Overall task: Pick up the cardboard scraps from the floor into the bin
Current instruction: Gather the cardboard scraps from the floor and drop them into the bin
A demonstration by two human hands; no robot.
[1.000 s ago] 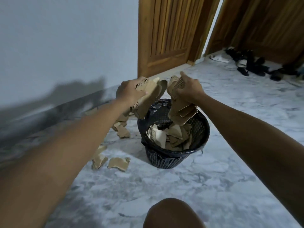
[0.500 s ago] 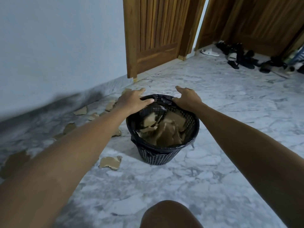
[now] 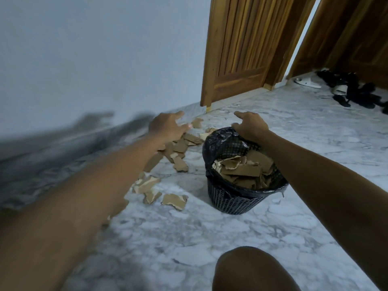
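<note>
I see the marble floor [image 3: 210, 238] filling most of the view, with a pale wall [image 3: 94, 49] on the left and two wooden doors [image 3: 241, 49] behind. Near the far doors lie some dark and white shoes [image 3: 346, 91].

The black mesh bin [image 3: 235, 200] stands on the floor in the middle, lined with a black bag [image 3: 216, 141], and it is already quite full of torn cardboard [image 3: 241, 171]. More scraps [image 3: 174, 156] lie on the floor just left of the bin, in a loose line that runs from the wall toward me; a few pieces sit apart in front, near the bin's left side.

My left hand [image 3: 165, 127] hovers over the far end of this pile, its grip spread, fingers loose and holding nothing. The hand is a little blurred. My right hand [image 3: 251, 127] rests on the far rim of the bin, on the bag; the fingers curl down over the edge, but I cannot tell if they really pinch it. At the bottom, my knee [image 3: 252, 269] is in view.
</note>
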